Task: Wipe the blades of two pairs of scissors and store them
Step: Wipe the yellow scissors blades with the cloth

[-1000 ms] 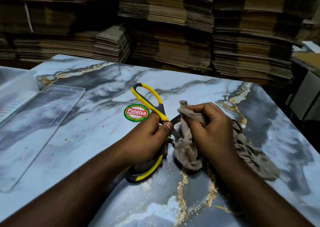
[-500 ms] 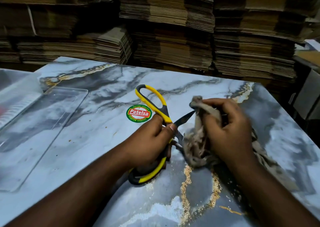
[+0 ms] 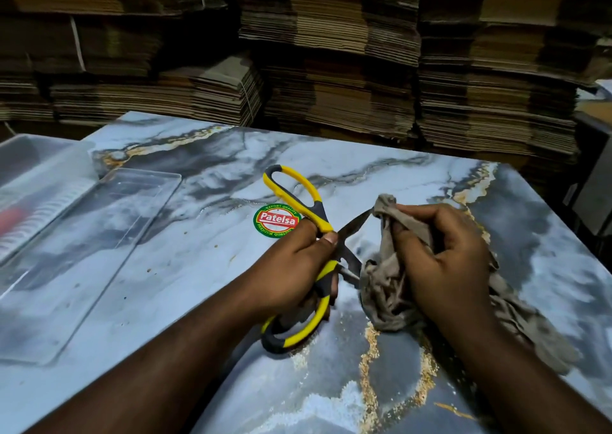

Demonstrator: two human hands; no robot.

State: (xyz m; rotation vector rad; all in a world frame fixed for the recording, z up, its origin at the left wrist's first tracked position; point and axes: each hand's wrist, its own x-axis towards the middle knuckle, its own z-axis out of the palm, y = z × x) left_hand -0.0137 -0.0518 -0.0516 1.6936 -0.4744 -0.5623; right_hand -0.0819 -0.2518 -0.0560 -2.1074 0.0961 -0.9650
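Observation:
A pair of yellow-and-grey scissors is spread wide open over the marble-patterned table. My left hand grips it at the pivot and lower handle. One dark blade points up and right, its tip under a crumpled beige cloth. My right hand pinches that cloth around the blade tip. The other blade runs down into the cloth's folds. Only one pair of scissors shows clearly.
A clear plastic lid lies flat at the left, beside a clear storage box holding something red. A round green-and-red sticker is on the table. Stacks of flattened cardboard fill the background.
My right hand slid the cloth outward along the upper blade, from near the pivot to the tip, exposing more blade. My left hand kept its grip on the scissors.

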